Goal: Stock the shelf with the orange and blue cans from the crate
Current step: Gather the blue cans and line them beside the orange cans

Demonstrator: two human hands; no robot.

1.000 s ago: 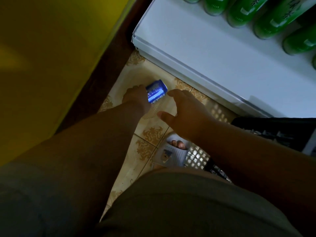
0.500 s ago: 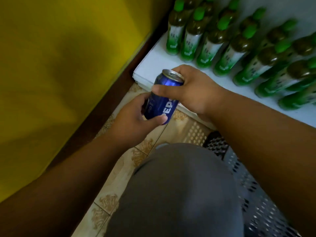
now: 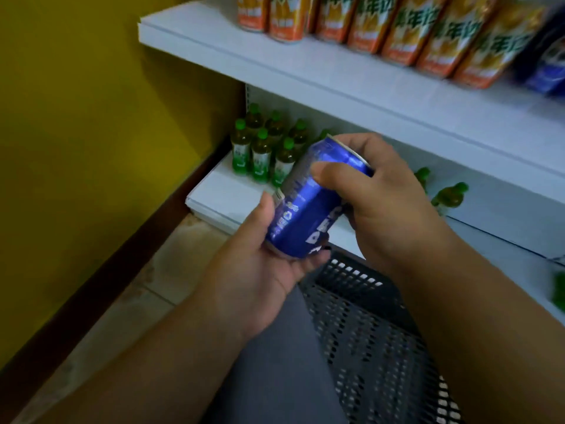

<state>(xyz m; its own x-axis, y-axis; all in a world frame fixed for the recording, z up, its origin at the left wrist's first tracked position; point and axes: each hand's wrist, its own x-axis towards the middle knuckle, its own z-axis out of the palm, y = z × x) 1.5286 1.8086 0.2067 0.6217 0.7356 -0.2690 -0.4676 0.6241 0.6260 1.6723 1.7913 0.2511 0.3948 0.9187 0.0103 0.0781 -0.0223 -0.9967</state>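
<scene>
The blue can (image 3: pixel 308 206) is held tilted in mid-air, its top leaning toward one o'clock, in front of the lower shelf (image 3: pixel 220 197). The left hand (image 3: pixel 263 270) cups its base from seven o'clock, fingers curled under and thumb along the side; the right hand (image 3: pixel 382 203) closes over the top rim, thumb pressed on the wall. Half a second ago the can sat lower, against floor tiles; now it is raised, and an upper shelf (image 3: pixel 336 75) with orange cans (image 3: pixel 406 29) has come into view at twelve o'clock. Green bottles (image 3: pixel 263 151) stand at ten o'clock. The black crate (image 3: pixel 376 332) lies at five o'clock.
</scene>
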